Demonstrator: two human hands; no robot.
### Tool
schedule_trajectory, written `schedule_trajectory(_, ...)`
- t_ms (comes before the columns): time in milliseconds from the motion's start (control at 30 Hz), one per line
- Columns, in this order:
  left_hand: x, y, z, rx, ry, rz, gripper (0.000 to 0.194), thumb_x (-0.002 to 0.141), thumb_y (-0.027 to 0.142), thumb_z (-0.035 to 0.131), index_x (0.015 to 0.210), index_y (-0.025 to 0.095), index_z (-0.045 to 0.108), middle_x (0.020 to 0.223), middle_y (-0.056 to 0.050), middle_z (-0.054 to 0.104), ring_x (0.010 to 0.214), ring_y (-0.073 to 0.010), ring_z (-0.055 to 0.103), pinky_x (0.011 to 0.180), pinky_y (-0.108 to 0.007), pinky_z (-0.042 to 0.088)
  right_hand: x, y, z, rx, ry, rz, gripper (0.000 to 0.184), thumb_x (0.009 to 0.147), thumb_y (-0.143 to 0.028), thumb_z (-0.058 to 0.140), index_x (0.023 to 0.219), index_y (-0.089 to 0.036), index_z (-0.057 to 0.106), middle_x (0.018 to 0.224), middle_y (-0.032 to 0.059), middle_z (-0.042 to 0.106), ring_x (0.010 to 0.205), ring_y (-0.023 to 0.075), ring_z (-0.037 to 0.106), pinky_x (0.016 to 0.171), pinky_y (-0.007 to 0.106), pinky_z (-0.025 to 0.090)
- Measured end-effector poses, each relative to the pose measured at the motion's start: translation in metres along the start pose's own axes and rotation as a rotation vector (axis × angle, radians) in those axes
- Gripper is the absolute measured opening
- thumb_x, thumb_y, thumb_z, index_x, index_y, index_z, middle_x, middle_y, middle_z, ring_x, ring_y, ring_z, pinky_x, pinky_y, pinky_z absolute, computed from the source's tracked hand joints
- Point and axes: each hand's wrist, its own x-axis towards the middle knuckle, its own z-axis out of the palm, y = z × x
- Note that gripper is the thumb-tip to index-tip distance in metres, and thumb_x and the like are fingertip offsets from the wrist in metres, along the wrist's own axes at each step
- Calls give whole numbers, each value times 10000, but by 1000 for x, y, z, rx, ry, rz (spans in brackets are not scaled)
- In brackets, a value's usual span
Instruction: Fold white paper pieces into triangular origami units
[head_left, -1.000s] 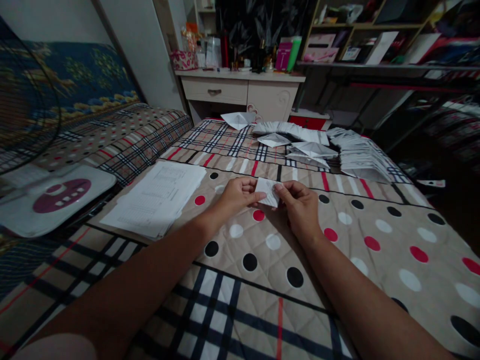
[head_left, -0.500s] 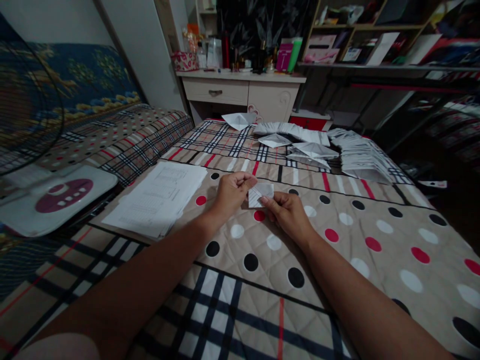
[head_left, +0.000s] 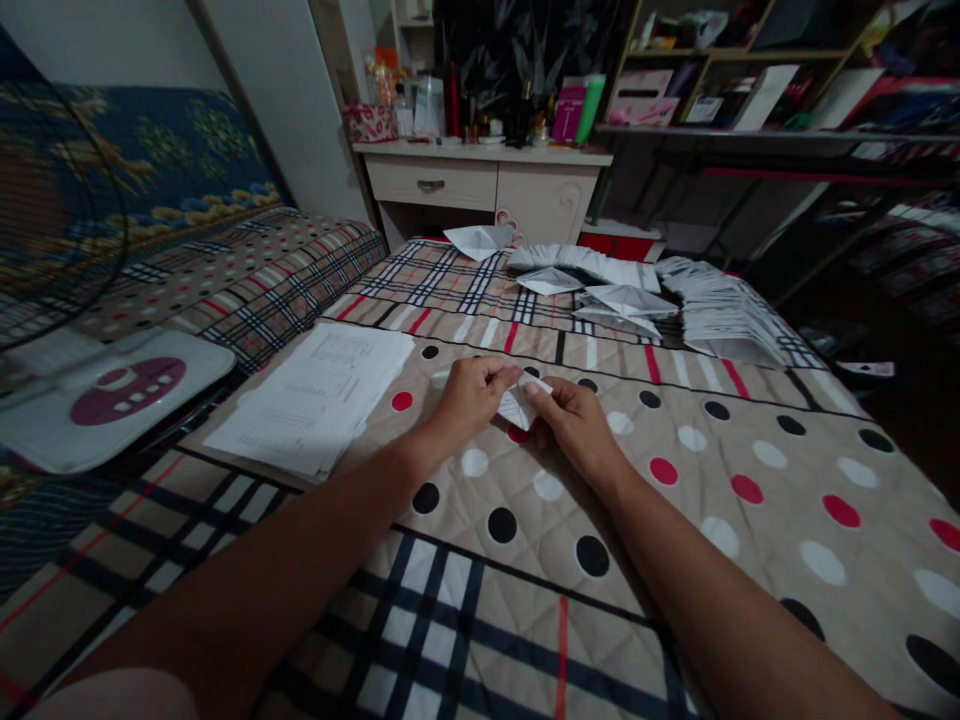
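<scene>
Left hand [head_left: 469, 394] and right hand [head_left: 576, 418] pinch small angular folded white paper [head_left: 516, 408]; advise aligning edges before creasing.

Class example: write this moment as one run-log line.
left hand: holding small folded white paper; right hand: holding same paper; to their left: stacked white printed sheets

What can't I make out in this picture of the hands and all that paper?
In the head view:
- Folded paper: partly covered by the left hand and right hand; its underside is hidden.
- Printed sheets: text too small and blurred to read.
- Packed folded papers: too tightly pressed together to count.
- Fan: cut off by the left edge.
</scene>
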Motion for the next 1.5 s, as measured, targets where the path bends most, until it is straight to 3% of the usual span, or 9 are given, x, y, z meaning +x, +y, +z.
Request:
schedule_trajectory(200, -3, -1, 4, 75, -62, 38, 359, 899, 387, 519, 676, 126, 626, 581, 1, 553, 551, -106, 514, 488, -217, 363, -2, 2, -3, -68, 122, -81, 358, 844, -463, 611, 634, -174, 580, 437, -43, 496, 323, 69, 384, 332, 208, 241)
schedule_trajectory(300, -2, -5, 7, -126, -105, -26, 248, 824, 324, 644, 974, 128, 667, 795, -30, 667, 593, -111, 603, 517, -212, 468, -1, 4, -6, -29, 184, -58, 330, 853, -475, 583, 709, -178, 590, 468, -23, 559, 335, 114, 496, 338, 215, 313)
schedule_trajectory(367, -1, -6, 8, -213, -98, -58, 410, 764, 213, 693, 1163, 149, 619, 884, -41, 688, 590, -108, 632, 530, -215, 512, 2, 6, -8, -9, 205, -54, 313, 848, -475, 578, 761, -176, 605, 537, 1, 615, 420, 144, 582, 398, 228, 398)
schedule_trajectory(433, -2, -6, 8, -186, -61, -49, 481, 749, 135, 678, 1223, 164, 600, 897, -44, 697, 573, -104, 638, 531, -214, 522, 4, 7, -10, -66, 229, -107, 281, 846, -446, 586, 808, -173, 636, 641, 26, 663, 554, 163, 636, 504, 250, 465)
schedule_trajectory(600, -5, -5, 5, 92, 1, 129, 386, 774, 123, 658, 1144, 229, 670, 968, -37, 732, 654, -120, 657, 618, -233, 532, 4, 7, -12, -311, 374, -344, 215, 845, -350, 625, 988, -200, 681, 948, 62, 696, 885, 206, 635, 800, 339, 493)
schedule_trajectory(800, -7, 1, 2, 302, 18, 260, 307, 803, 173, 676, 1099, 251, 685, 1017, -30, 743, 851, -178, 679, 772, -293, 515, 0, 3, -12, -393, 409, -461, 138, 873, -307, 595, 880, -220, 702, 918, 61, 681, 896, 220, 632, 723, 341, 502)
schedule_trajectory(967, -6, 7, 1, 327, 135, 435, 125, 837, 294, 674, 915, 197, 680, 910, -52, 709, 911, -199, 639, 850, -335, 477, -1, 1, -8, -512, 364, -563, 126, 873, -252, 585, 880, -233, 710, 889, 59, 684, 862, 217, 623, 704, 345, 502)
schedule_trajectory(1133, -6, 9, 1, 353, 160, 517, 61, 853, 247, 629, 828, 192, 641, 867, -44, 673, 892, -188, 618, 837, -327, 461, 0, 0, -7, -584, 333, -677, 142, 861, -180, 556, 890, -212, 692, 872, 67, 681, 846, 213, 611, 732, 354, 503)
schedule_trajectory(1500, -1, 7, -7, 550, 173, 517, 23, 815, 183, 586, 806, 197, 601, 839, -37, 667, 874, -202, 599, 844, -344, 432, 0, -3, -8, -522, 384, -545, 141, 806, -179, 546, 820, -212, 683, 841, 53, 679, 808, 206, 619, 647, 312, 507)
